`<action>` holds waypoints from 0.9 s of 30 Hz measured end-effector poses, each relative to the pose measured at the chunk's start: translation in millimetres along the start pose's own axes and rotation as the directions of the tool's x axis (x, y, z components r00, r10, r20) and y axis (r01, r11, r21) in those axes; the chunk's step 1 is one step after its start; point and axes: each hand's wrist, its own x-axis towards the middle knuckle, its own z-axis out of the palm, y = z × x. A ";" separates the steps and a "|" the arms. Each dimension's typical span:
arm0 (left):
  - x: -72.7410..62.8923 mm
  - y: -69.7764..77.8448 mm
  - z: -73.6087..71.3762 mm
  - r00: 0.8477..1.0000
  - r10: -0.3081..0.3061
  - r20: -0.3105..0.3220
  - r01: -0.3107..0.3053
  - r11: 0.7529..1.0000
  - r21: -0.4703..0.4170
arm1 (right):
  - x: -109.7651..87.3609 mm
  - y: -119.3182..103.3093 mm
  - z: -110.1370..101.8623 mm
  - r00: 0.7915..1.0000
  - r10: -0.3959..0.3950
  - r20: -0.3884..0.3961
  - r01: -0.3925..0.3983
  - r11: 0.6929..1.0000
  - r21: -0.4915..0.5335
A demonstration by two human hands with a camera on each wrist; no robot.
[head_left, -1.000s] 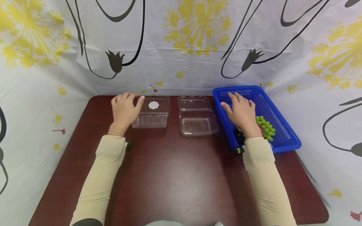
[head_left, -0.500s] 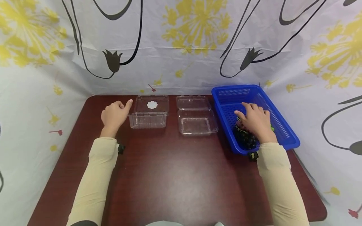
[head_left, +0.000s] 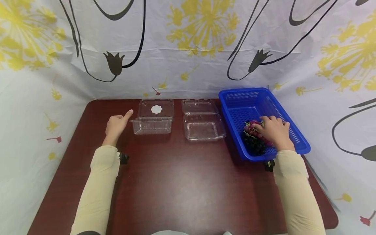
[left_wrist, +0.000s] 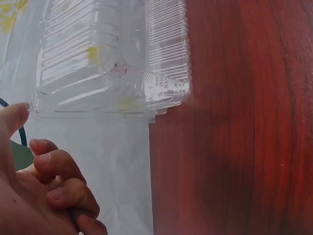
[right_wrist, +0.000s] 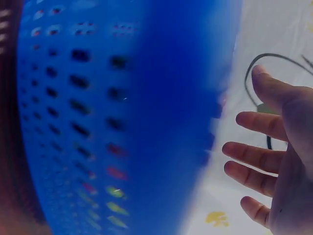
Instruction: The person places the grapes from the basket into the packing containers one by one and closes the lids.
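My left hand (head_left: 116, 126) is just left of a closed clear plastic clamshell box (head_left: 152, 125) with a white flower-shaped sticker. In the left wrist view its thumb points toward the box corner and its other fingers hang loosely curled, holding nothing; whether the thumb touches the box I cannot tell. Over the blue basket (head_left: 293, 148) is my right hand (head_left: 276, 132), its fingers spread in the right wrist view. Beneath and beside it lie red grapes (head_left: 249, 129) and black grapes (head_left: 254, 144). The right hand hides the green grapes in the head view.
A second clear clamshell box (head_left: 204, 127) stands with its lid raised between the first box and the basket. All rest on a dark red-brown table (head_left: 182, 182). A patterned white cloth (head_left: 188, 65) hangs behind the table and along its sides.
My right hand has moved right and toward me over the basket, uncovering the red and black grapes and covering the green ones. My left hand has drawn back left from the closed box, its fingers curling.
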 end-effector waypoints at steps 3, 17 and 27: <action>-0.2 -3.2 1.2 0.999 0.009 0.037 -0.007 0.999 -0.054 | 0.2 6.5 3.6 1.000 0.012 0.021 -0.012 1.000 0.002; -6.3 -17.0 12.5 0.992 0.052 0.114 -0.029 0.981 -0.191 | 3.1 21.1 18.4 0.999 0.032 0.022 -0.033 0.999 0.017; -18.1 -24.7 15.9 0.980 0.012 0.201 0.045 0.960 -0.276 | 8.7 24.8 26.3 0.998 0.030 0.059 -0.032 0.999 0.025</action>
